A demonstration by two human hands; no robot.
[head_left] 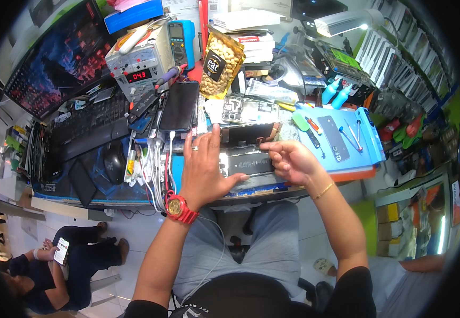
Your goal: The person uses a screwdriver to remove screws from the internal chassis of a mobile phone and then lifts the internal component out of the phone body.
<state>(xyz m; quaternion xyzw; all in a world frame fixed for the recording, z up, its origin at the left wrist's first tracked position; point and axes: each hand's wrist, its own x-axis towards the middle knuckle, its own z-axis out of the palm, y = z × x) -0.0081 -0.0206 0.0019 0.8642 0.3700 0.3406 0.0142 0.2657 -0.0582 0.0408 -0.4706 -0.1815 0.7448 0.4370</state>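
Observation:
An opened phone lies at the bench's front edge. Its body (248,163), with a black battery inside, is on the near side; the dark screen part (246,135) is tipped up behind it, a copper-coloured flex cable (275,130) at its right end. My left hand (204,164), wearing a red watch, is spread over the phone's left end. Its fingertips touch the screen part and its thumb rests along the body's near edge. My right hand (295,161) has its index fingertip at the joint between both parts; the other fingers curl, and anything pinched there is hidden.
To the left are a dark phone (179,106) on a white cable, a power supply (139,69), a keyboard (81,127) and a mouse (114,160). A nut pouch (222,63) stands behind. Right, a blue mat (314,159) bears screwdrivers and a phone back. A seated person (63,265) is at lower left.

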